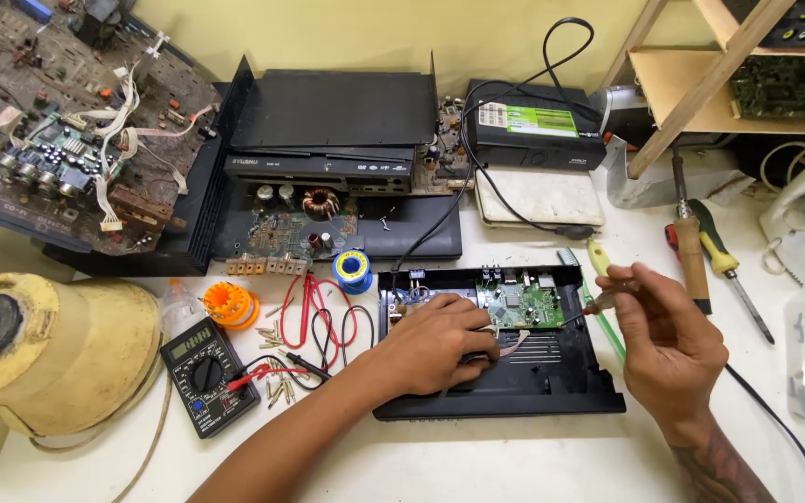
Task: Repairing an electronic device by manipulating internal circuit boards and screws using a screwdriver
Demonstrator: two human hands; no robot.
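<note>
An open black device case (552, 377) lies on the white table, with a green circuit board (519, 305) in its back half. My left hand (435, 343) rests inside the case, fingers curled down beside the board's front edge. My right hand (668, 340) hovers over the case's right side and pinches a thin tool (598, 304) whose dark tip points at the right edge of the board. What the left fingers touch is hidden under the hand.
A black multimeter (205, 375) with red and black leads lies left of the case, near an orange spool (231, 305) and a blue solder reel (353, 271). Screwdrivers (719, 256) lie to the right. Stacked black players (328, 140) and bare boards fill the back; a yellow housing (48, 349) stands left.
</note>
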